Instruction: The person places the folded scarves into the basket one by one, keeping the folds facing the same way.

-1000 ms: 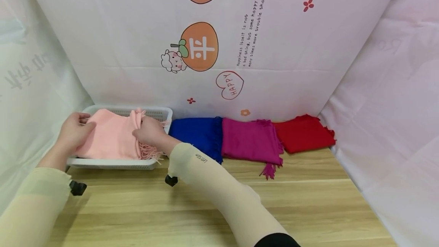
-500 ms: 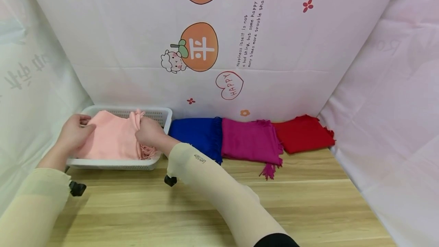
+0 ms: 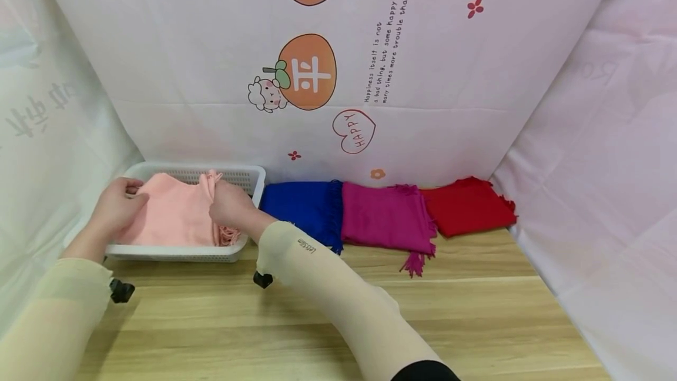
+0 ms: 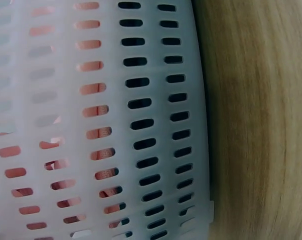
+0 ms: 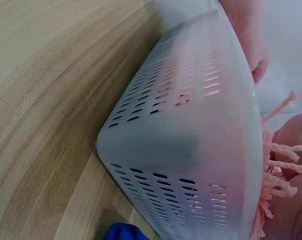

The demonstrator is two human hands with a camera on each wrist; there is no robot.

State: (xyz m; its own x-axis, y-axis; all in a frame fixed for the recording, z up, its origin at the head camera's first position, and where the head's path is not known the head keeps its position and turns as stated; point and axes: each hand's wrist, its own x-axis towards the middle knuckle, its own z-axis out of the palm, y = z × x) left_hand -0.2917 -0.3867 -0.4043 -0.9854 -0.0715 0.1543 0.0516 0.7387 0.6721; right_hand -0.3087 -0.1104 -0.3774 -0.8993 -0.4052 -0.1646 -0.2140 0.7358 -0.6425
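Pink scarf (image 3: 174, 213): left hand (image 3: 116, 204) and right hand (image 3: 233, 206) gripping, seemingly placing it in white basket (image 3: 174, 253), probably needing release next.

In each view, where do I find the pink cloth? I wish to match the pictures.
Head: the pink cloth is lower left, in the white basket.
Left wrist: left half, only pink patches through the basket's side, probably this cloth.
Right wrist: its fringe, lower right, past the rim.
Shared landmark: the basket.
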